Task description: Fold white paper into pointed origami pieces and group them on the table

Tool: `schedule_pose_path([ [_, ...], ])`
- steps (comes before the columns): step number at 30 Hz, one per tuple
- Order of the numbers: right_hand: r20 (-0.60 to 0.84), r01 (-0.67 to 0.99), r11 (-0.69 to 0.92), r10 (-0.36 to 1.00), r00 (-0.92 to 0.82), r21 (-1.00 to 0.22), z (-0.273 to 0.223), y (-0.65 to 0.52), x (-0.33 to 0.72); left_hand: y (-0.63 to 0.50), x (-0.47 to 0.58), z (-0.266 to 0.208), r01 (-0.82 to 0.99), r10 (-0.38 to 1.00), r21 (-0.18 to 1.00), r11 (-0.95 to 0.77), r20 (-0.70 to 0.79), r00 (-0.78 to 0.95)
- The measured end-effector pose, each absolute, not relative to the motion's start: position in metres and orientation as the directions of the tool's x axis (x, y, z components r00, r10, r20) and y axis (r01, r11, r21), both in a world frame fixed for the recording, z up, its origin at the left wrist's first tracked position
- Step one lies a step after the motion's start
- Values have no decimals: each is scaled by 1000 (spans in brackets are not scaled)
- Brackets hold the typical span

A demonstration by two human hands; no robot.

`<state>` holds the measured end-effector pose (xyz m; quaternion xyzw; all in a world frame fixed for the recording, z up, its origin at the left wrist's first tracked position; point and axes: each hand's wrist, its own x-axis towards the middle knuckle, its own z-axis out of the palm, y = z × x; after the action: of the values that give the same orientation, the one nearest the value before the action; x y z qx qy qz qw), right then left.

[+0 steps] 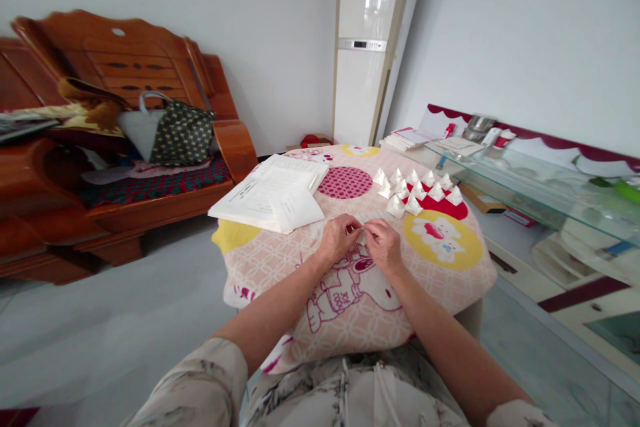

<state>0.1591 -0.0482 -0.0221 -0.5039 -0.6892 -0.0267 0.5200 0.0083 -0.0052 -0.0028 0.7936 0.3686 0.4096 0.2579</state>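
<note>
My left hand (340,238) and my right hand (384,243) meet over the near middle of the table. Between their pinched fingertips is a small piece of white paper (362,238), mostly hidden by the fingers. Just beyond my right hand stand several small folded white paper shapes (396,205) with pointed tops, grouped close together. To the left of my hands lies a stack of printed papers (245,197), with a pale loose sheet (297,208) on top near its right corner.
A patterned cloth (290,267) covers the round table. At right, a glass-topped cabinet (540,180) holds a metal container, cups and papers (406,138). A wooden sofa (135,53) with bags (183,133) is at left. A tall white air conditioner (361,93) stands behind.
</note>
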Motion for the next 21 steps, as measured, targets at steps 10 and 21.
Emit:
schedule_pose_path([
  [10, 769, 691, 527, 636, 64, -494, -19, -54, 157, -4, 4, -6, 298, 718, 659, -690, 575, 392],
  [21, 762, 782, 454, 646, 41, -427, -24, -49, 155, -6, 10, -7, 372, 704, 600, -708, 562, 434],
])
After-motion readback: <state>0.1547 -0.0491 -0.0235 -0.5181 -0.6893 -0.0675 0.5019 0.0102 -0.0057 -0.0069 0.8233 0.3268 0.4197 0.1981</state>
